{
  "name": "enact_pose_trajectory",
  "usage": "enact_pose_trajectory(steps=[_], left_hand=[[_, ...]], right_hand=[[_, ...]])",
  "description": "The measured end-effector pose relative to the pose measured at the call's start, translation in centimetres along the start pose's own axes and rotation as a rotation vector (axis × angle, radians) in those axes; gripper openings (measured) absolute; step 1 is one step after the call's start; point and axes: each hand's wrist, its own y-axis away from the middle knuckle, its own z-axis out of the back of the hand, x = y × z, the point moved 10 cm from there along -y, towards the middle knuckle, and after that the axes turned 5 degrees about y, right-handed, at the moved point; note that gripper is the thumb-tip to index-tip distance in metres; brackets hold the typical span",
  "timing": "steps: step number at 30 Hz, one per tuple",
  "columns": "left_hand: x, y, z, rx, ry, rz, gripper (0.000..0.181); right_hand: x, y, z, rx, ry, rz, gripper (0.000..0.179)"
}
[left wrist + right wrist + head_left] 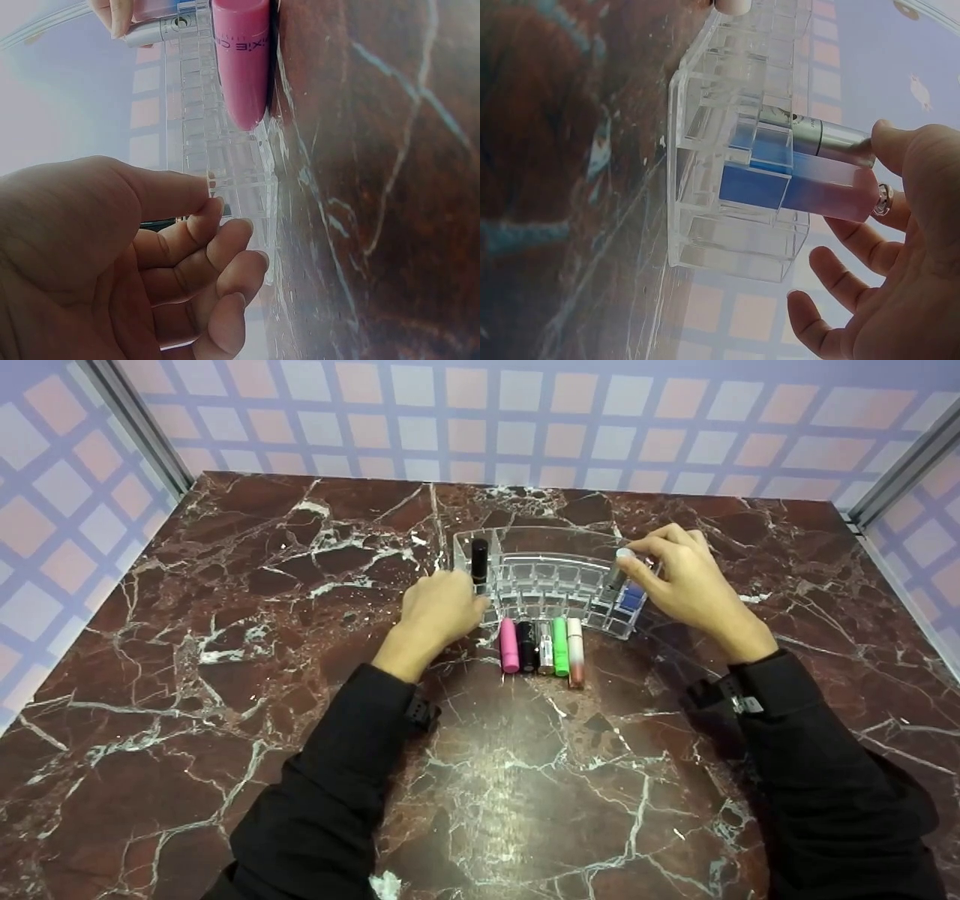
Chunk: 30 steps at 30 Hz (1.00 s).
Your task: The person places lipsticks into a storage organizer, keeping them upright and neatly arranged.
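A clear, curved cosmetics organizer [551, 601] with rows of small compartments stands on the table. My left hand [444, 604] pinches its left front edge between thumb and forefinger, the other fingers loosely curled. At the right end, my right hand [686, 577] holds the top of a silver lipstick tube [844, 142], whose lower part sits in a compartment. Beside that tube stands a pink-and-blue tube [832, 184] with a ring on top, its blue end inside the organizer. A black tube [479, 556] stands upright in the left section.
In front of the organizer several tubes lie in a row: a pink tube [509, 646], a black one [527, 647], a clear-and-silver one [545, 649], a green one [560, 647] and a white-and-brown one [575, 654]. Checkered panels [517, 427] border the marbled table [300, 750].
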Motion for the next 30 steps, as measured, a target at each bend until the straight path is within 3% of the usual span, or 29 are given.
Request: enact_pose_trajectory(steps=[6,19,26,30], left_hand=[[0.1,0.0,0.0,-0.001,0.015,0.003,0.033],[0.2,0.2,0.1,-0.012,0.029,-0.006,0.038],[0.0,0.2,0.2,-0.018,0.024,-0.014,0.031],[-0.1,0.2,0.2,-0.014,0.023,-0.016,0.034]], right_hand=[[0.2,0.1,0.4,0.001,-0.022,-0.009,0.039],[2.7,0.5,3.6,-0.101,-0.045,0.046,0.031],[4.6,1.4,5.9,-0.194,-0.027,0.152,0.027],[5.2,2.1,6.3,-0.198,-0.006,0.225,0.031]])
